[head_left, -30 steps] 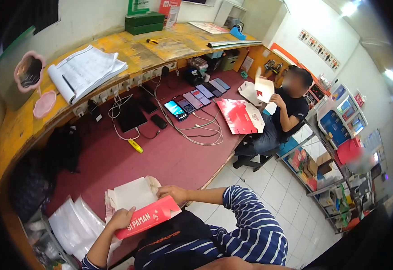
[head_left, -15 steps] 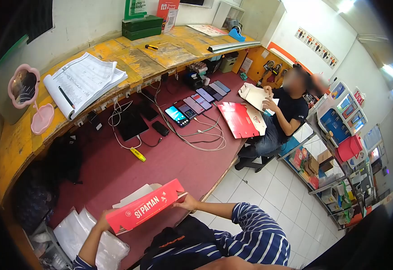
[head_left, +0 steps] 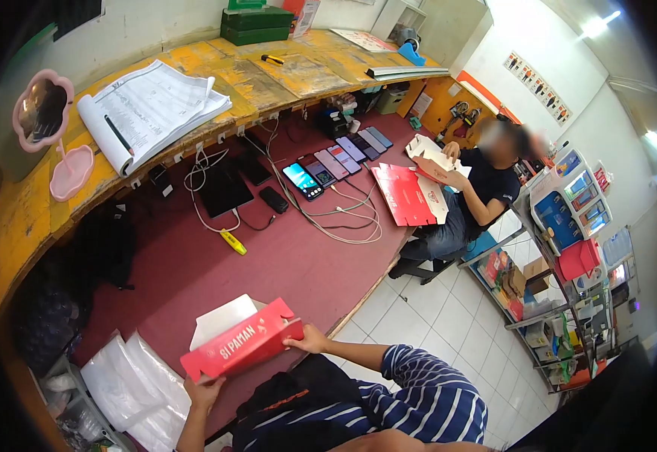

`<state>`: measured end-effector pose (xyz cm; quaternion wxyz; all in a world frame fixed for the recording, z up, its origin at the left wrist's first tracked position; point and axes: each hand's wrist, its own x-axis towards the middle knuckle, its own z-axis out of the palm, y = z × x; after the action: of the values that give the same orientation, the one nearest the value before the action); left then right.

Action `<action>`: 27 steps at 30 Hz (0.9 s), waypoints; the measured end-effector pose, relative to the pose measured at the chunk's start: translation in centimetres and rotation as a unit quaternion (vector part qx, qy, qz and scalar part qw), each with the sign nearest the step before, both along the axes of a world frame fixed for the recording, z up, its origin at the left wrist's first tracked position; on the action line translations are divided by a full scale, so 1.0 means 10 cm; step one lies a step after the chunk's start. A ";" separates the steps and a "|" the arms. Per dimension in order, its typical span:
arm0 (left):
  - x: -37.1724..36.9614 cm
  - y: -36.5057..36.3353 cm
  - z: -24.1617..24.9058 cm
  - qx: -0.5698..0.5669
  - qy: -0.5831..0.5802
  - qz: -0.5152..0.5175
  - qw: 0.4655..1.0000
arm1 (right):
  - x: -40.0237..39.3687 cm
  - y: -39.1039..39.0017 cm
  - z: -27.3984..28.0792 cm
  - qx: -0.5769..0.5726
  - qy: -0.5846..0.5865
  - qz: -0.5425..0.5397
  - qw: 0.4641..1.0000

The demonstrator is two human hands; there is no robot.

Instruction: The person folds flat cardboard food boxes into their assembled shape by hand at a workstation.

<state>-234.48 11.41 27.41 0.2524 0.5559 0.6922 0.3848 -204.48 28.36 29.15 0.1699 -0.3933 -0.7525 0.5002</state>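
A red cardboard box [head_left: 242,340] printed "SI PAMAN" is held tilted above the near part of the maroon table. Its white inner flap [head_left: 223,316] stands up on the far side. My left hand [head_left: 205,393] grips the lower left corner of the box, fingers partly hidden beneath it. At the right end, my right hand [head_left: 310,339] is closed on the box's edge, with the thumb side showing. Just left of my left hand lie clear plastic bags [head_left: 136,384].
Across the maroon table [head_left: 298,264] lie several phones [head_left: 321,167], a tablet [head_left: 224,197], cables and a yellow highlighter [head_left: 233,242]. A raised wooden shelf [head_left: 249,98] bears papers [head_left: 151,113] and a pink mirror [head_left: 44,113]. At the right, a seated person [head_left: 486,181] handles cardboard sheets [head_left: 407,197].
The box has turned in my hands, its printed face tipping upward and its white flap showing more. My left hand has moved to its lower corner. The other person's cardboard has folded somewhat.
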 end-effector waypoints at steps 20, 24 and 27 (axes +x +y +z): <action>0.58 0.69 -0.08 -0.070 0.183 0.437 0.878 | -0.15 -0.03 -0.36 -0.046 -0.274 -0.062 0.958; 0.56 0.78 -0.32 -0.117 0.244 0.417 0.868 | -0.26 0.04 -0.37 -0.072 -0.403 -0.057 0.911; 0.61 0.72 -0.28 -0.118 0.259 0.418 0.863 | -0.23 0.02 -0.46 -0.070 -0.405 -0.057 0.910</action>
<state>-228.37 18.64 24.63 -0.0568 0.2605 0.9402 0.2119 -206.78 28.51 24.57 -0.1495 -0.6149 -0.6960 0.3393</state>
